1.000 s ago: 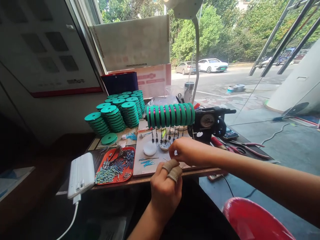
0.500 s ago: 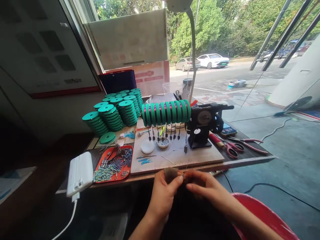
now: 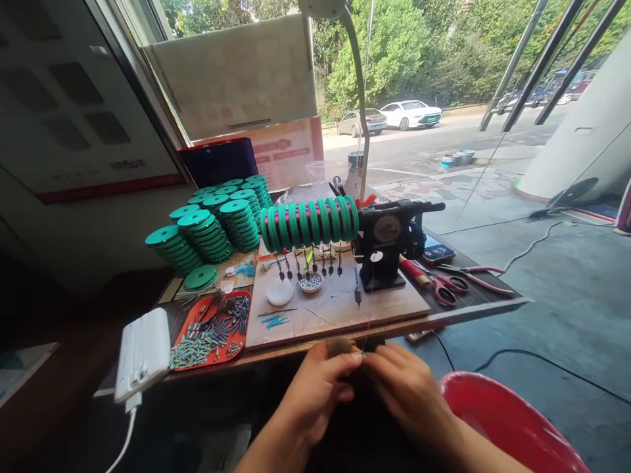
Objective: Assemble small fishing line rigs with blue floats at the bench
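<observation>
My left hand (image 3: 323,378) and my right hand (image 3: 407,381) meet just below the table's front edge, fingertips almost touching. Both are pinched around a tiny item between them, too small to make out. A faint thin line runs up from the fingers toward the black winding machine (image 3: 386,240). Cloth bands wrap fingers of the left hand. Beyond the hands, a row of green foam spools (image 3: 309,223) sits on the machine's shaft, with several small dark weights (image 3: 315,268) hanging beneath. A thin metal rod (image 3: 319,316) lies on the pale board (image 3: 345,309).
At left are stacked green spools (image 3: 197,226), a red tray (image 3: 178,365) of small tubes and a white power bank (image 3: 142,355). A bowl of beads (image 3: 310,282) and a white round lid (image 3: 279,293) stand centrally. Scissors (image 3: 446,289), pliers (image 3: 483,270) and a red basin (image 3: 507,420) are right.
My right hand has come back from over the board to join the left below the table edge. The fingers have drawn closer together. The camera view has shifted slightly right.
</observation>
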Tool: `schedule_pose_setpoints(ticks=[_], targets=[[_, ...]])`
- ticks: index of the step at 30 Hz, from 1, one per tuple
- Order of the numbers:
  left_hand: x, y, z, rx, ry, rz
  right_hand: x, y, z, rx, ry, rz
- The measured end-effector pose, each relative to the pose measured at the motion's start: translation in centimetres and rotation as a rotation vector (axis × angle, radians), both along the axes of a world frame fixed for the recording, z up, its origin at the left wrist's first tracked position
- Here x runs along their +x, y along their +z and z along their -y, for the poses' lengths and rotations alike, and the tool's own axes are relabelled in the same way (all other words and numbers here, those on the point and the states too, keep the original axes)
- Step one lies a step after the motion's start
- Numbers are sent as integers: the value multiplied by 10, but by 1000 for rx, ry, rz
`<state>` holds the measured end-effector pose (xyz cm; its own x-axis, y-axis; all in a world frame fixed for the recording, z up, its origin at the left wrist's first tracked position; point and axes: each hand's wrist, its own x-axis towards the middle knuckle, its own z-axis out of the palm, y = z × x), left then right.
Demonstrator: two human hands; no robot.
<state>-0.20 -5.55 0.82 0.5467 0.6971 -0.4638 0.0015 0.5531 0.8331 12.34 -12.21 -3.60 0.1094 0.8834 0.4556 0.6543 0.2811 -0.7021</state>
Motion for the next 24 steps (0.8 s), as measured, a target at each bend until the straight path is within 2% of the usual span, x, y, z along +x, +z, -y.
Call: schedule_pose_setpoints(ticks=[1, 2, 4, 6, 7, 9, 11, 13, 16, 18, 21, 24], targets=[[1, 1, 0, 154, -2, -67, -1, 3, 3, 110, -28, 244], [1, 1, 0, 349, 2, -145, -2, 8, 5, 182, -32, 401], [0, 1, 1, 724, 41, -305, -3, 20, 6, 228, 28, 544], [-4, 0, 2, 900, 55, -391, -1, 38, -3, 217, 159, 574], [-6, -1, 1, 904, 51, -383, 0, 48, -10, 201, 229, 582], [-12, -2, -1, 816, 38, -260, 3, 67, -29, 141, 339, 610], [-17, -1, -4, 653, 35, -115, 6, 83, -49, 73, 390, 620], [-20, 1, -7, 485, 33, -50, 7, 90, -65, 13, 443, 640], [-23, 5, -11, 338, 5, -33, 7, 88, -75, -5, 493, 732], [-23, 6, -13, 299, -18, -2, 8, 83, -75, 76, 495, 788], [-21, 4, -14, 294, -35, 24, 8, 78, -72, 225, 477, 822], [-16, 2, -14, 345, -27, -7, 9, 77, -70, 237, 460, 821]])
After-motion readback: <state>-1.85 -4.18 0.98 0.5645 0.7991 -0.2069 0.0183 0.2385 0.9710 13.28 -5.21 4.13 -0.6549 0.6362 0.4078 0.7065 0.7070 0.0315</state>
